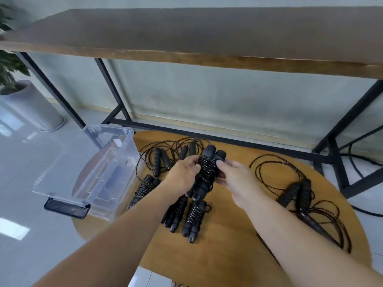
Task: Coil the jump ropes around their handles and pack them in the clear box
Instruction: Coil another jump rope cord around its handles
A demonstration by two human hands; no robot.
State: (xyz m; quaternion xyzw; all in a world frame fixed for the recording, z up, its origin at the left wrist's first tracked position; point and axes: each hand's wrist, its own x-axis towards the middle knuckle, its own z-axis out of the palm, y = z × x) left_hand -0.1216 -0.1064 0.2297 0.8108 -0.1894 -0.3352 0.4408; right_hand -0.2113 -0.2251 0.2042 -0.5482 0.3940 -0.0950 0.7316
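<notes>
A coiled jump rope, black cord wound around its two black handles, is held above the round wooden board. My left hand grips its left side and my right hand grips its right side. Three coiled ropes lie on the board below my hands: one by the box, one in the middle, one beside it. Loose uncoiled ropes lie behind and to the right. The clear box stands open at the left, nothing visible inside.
A wooden shelf on a black metal frame overhangs the far edge of the board. A white planter stands at the far left. The box's lid with a black latch lies against the box. Grey tiled floor surrounds the board.
</notes>
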